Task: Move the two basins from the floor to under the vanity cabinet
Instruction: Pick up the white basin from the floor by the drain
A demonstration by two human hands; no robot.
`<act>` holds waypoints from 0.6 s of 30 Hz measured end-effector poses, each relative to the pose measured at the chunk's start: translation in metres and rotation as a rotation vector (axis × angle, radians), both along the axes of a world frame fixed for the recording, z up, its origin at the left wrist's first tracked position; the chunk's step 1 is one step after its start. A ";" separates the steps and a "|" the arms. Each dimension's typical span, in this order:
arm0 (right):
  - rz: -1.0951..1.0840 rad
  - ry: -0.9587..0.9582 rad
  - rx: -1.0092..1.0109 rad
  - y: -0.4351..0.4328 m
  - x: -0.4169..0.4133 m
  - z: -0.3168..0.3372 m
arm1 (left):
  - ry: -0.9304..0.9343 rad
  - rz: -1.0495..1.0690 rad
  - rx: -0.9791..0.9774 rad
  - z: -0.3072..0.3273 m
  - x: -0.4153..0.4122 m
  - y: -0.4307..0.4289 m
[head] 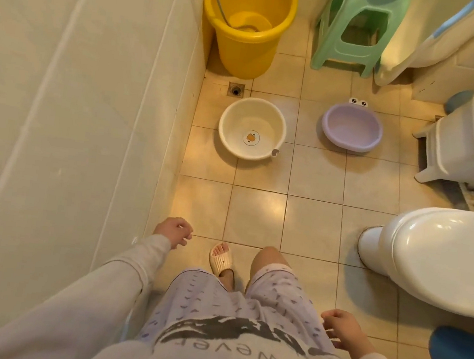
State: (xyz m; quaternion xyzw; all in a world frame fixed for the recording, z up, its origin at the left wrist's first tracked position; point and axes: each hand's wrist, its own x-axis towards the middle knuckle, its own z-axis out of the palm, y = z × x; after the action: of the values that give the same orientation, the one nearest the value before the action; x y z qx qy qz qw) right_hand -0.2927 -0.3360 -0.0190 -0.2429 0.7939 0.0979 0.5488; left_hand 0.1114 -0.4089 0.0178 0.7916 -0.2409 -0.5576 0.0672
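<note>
While nothing is gripped yet, both hands hang loose and empty at hip level. Right hand (343,332) sits nearest the camera, beside the right thigh, fingers half-curled and spread, palm facing in, touching nothing. Left hand (174,231) swings out further ahead, close to the tiled wall (74,97), wrist bent, fingers relaxed and slightly curled, also holding nothing; sleeve (88,289) runs straight back to the shoulder. Pose reads as mid-stride balance rather than a reach. One slipper (220,260) planted on the floor (307,227), the other knee forward, so probably walking toward the targets.

Right of the walking line: toilet (445,258), lid down, narrowing the aisle. Likely why the approach hugs the wall side.

Further on, both task items sit upright on the floor tiles, well apart from each other and well out of reach. Cream basin (253,128) lies left, near the wall and just this side of the floor drain (235,90); duck print on its bottom, looks empty, likely left by the drain after emptying. Purple basin (352,128) lies right, with googly eyes on its far rim, near the white bin (470,140). Also looks empty.

Farthest back: yellow bucket (247,24) against the wall, green stool (355,29) beside it.

Vanity cabinet not identifiable in view, so destination can't be confirmed. Task judged not started: approach first, then bend and grab a rim, cream one being closer to the left hand.
</note>
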 end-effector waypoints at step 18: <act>0.143 -0.196 -0.150 -0.319 0.040 -0.002 | -0.024 0.340 0.316 -0.039 -0.006 -0.081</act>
State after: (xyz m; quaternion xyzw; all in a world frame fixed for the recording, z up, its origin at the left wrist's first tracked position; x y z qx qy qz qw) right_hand -0.2529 -0.6549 -0.0206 -0.3478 0.7221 0.0529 0.5956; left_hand 0.1051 -0.4899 -0.0212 0.8280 -0.0145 -0.5597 0.0323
